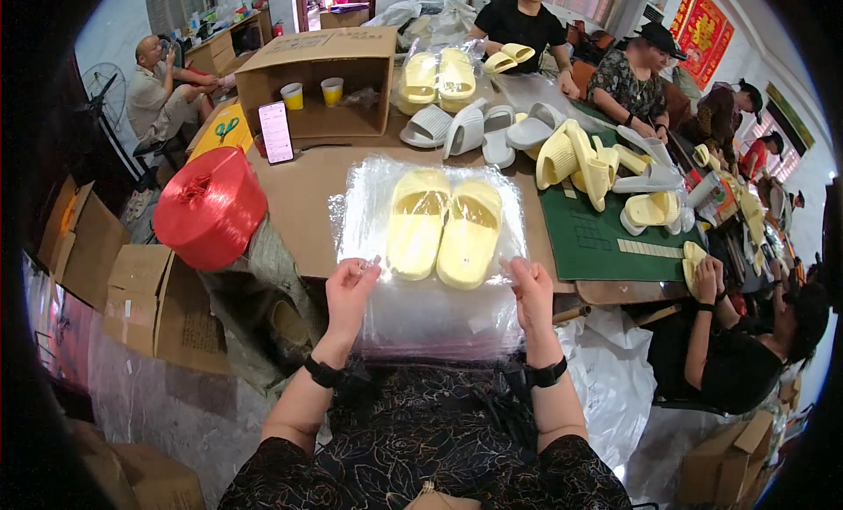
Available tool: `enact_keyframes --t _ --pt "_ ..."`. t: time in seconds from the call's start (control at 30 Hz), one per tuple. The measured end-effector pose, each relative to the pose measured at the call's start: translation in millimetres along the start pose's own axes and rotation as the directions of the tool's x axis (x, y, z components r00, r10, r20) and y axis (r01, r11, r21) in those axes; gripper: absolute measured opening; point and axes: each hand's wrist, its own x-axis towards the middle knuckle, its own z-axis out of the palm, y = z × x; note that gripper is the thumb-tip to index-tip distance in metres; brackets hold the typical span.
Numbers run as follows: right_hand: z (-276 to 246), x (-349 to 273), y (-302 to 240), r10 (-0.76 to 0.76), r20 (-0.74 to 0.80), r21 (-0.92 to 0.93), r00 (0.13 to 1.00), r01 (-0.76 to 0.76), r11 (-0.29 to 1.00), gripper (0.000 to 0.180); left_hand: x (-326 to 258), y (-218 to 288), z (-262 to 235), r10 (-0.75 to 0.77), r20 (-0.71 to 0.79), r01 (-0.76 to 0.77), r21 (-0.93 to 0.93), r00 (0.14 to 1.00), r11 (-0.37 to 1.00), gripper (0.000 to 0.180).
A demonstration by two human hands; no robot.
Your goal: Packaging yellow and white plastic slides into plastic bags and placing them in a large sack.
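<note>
Brown worktable [303, 194] in a crowded workshop holds a pair of pale yellow foam slippers [445, 226] already inside a clear plastic bag [430, 321]. Left hand [349, 292] and right hand [530, 292] each pinch the bag's near, unsealed mouth.

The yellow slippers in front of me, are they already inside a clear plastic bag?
Yes, the yellow slippers lie side by side inside the clear plastic bag, whose near edge the left hand and right hand pinch.
</note>
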Motion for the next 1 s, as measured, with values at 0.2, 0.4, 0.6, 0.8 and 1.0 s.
enact_keyframes --t 0.2,0.4,0.6,0.8,1.0 --pt "1.9 8.4 6.2 0.184 -0.002 0.1 0.983 -0.183 0.978 0.028 6.4 -5.9 16.5 -0.177 -0.054 0.153 -0.304 0.983 0.94 0.017" --pt "31.0 -8.6 -18.9 0.225 -0.02 0.016 0.974 -0.225 0.974 0.072 7.8 5.5 11.9 -0.161 0.166 0.2 -0.255 0.973 0.946 0.036" --pt "-3.3 12.4 4.7 0.381 0.217 -0.125 0.899 -0.361 0.924 0.065 20.3 24.5 30.6 -0.415 0.301 0.463 -0.11 0.859 0.879 0.046" --pt "46.6 -17.0 -22.5 0.094 0.199 -0.002 0.976 -0.095 0.995 0.046 11.6 22.5 25.0 -0.434 0.398 0.55 -0.248 0.808 0.797 0.041" --pt "54.3 -12.5 -0.4 -0.189 0.096 -0.111 0.977 0.199 0.974 0.055 -12.1 49.3 54.9 -0.32 0.371 0.463 -0.409 0.872 0.786 0.045"
